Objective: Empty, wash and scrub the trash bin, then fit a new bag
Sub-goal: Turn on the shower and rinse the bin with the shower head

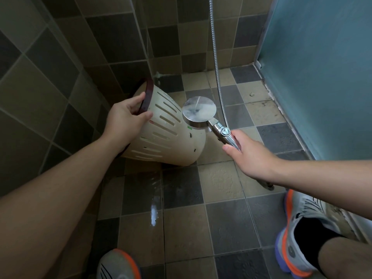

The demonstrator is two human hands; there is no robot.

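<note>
Trash bin (171,135) tilted, rim in left grip (124,119), right grip (247,156) clamped on shower head (199,111), no legible writing.

Tilted bin (173,133) and hose (219,87) before open floor (221,198).

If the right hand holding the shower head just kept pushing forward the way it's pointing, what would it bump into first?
Probably the trash bin: the right hand aims the shower head up-left, right beside the bin's slotted side. Depth is hard to judge.
</note>
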